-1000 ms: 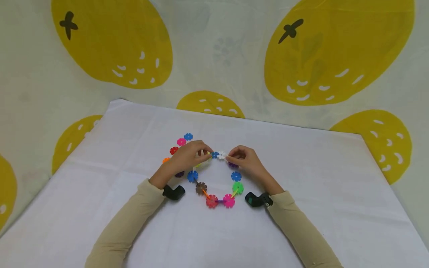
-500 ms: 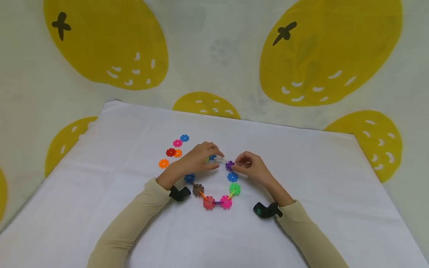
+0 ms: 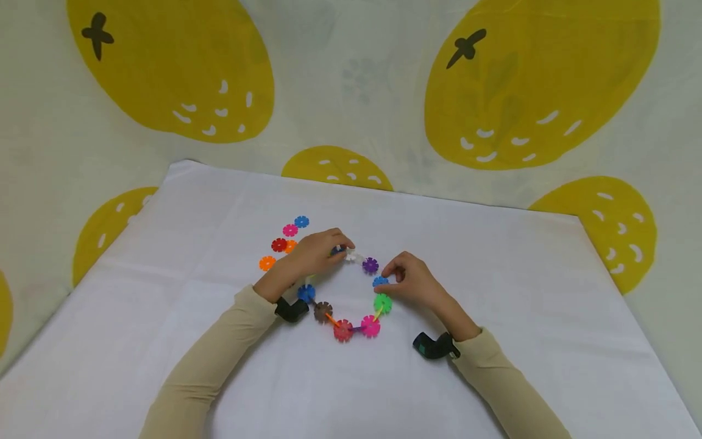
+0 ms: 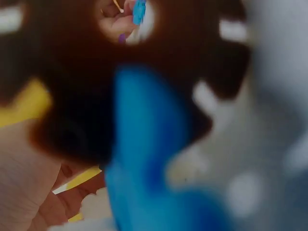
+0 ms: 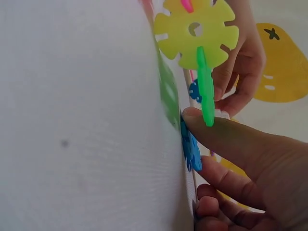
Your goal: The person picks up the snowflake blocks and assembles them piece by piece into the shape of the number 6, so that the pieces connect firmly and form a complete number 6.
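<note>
Notched plastic snowflake discs are linked edge to edge in a ring on the white cloth. My left hand [image 3: 315,256] curls round the far left part of this chain, at a dark blue disc [image 3: 337,250] beside a white disc [image 3: 353,256]. My right hand [image 3: 412,278] pinches a light blue disc [image 5: 191,147] between thumb and finger, on the ring's right side. Beyond it lies a purple disc [image 3: 370,264]; a green disc [image 3: 382,303] is nearer. In the left wrist view a brown disc [image 4: 72,62] and blurred blue disc [image 4: 149,144] block much of the left hand.
Loose snowflake discs lie left of the ring, among them a red one [image 3: 278,245], a pink one [image 3: 290,230] and a blue one [image 3: 301,221]. A white cloth [image 3: 482,256] covers the table, and behind it hangs a fruit-patterned curtain [image 3: 356,110].
My right hand has left the white disc, passed the purple one and moved down to the light blue disc. My left hand has moved slightly left with its part of the chain.
</note>
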{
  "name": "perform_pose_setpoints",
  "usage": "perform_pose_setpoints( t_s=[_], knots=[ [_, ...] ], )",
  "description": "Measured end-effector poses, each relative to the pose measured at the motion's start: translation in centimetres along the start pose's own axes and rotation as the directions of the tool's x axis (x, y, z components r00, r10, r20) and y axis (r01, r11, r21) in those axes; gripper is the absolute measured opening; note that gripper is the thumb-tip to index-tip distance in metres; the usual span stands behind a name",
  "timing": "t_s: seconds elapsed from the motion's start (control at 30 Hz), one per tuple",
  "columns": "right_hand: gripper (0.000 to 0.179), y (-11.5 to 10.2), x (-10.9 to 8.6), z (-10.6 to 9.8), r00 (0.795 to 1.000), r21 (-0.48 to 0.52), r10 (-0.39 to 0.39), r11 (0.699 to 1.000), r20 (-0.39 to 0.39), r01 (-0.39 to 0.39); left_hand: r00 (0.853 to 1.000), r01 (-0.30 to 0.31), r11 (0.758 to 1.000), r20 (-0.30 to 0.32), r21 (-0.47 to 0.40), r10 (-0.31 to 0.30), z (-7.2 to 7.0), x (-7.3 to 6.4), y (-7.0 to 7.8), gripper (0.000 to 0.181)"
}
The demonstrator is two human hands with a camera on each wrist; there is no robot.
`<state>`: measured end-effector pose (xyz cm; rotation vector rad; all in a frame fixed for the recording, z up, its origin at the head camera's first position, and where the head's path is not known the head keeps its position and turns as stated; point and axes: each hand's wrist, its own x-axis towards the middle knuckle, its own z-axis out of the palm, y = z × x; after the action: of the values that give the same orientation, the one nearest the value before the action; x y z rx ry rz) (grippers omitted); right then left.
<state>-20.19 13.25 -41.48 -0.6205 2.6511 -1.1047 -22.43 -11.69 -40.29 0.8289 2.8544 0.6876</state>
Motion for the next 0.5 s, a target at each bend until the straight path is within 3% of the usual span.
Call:
perform_pose_setpoints(
  t_s=[0.23, 0.33, 0.5],
  knots=[
    [0.029, 0.3, 0.2, 0.0, 0.999, 0.054, 0.032, 0.998, 0.013, -0.033, 0.997, -0.040, 0.998, -0.057, 0.057, 0.043, -0.1, -0.2, 0.4, 0.026],
    [0.025, 0.4, 0.3, 0.0, 1.000, 0.105, 0.029, 0.994, -0.004, -0.028, 0.998, -0.060, 0.998, -0.027, 0.029, 0.060, -0.2, 0.0, 0.9, 0.034],
    [0.020, 0.6, 0.3, 0.2, 0.999, 0.207, 0.036, 0.978, -0.025, -0.030, 0.992, -0.100, 0.995, 0.073, 0.002, 0.099, 0.0, 0.5, 1.6, 0.048]
  ],
)
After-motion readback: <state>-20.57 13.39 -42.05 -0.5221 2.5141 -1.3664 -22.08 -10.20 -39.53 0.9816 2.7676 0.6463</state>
